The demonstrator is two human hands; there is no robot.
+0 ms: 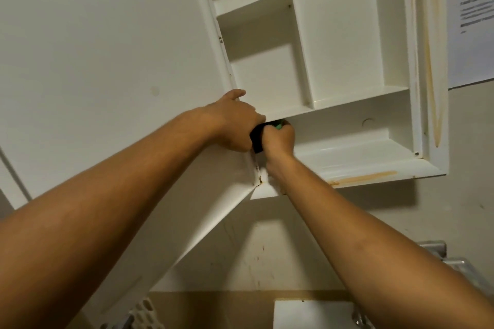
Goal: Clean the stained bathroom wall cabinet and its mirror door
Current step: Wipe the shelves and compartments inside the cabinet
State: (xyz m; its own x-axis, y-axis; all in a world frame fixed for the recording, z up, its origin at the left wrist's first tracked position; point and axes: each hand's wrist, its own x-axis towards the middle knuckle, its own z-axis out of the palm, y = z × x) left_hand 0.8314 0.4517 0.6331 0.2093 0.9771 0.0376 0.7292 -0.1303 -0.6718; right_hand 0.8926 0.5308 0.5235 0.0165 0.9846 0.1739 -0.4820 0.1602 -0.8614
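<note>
Your wall cabinet point(334, 43) hangs open above you, its shelves bare, with its door point(107, 61) swung out to your left so that you see the plain white back of it and not the mirror side. Orange-brown stains run down the right frame point(431, 83) and along the front lip of the bottom ledge point(366, 177), so the dirtiest parts look untouched as yet. Your right hand point(279, 139) is closed around a dark scrubber with a green part point(263, 133), pressed into the lower left corner of the cabinet by the hinge side, where grime gathers in the seam. Your left hand point(235, 120) lies against the door's lower edge right beside it, fingers curled over the rim, most likely to keep the door from swinging while you scrub. Below, a sink edge point(312, 312) and a white perforated basket point(144, 312) show, and a printed sheet point(473, 8) hangs on the wall at the right.
</note>
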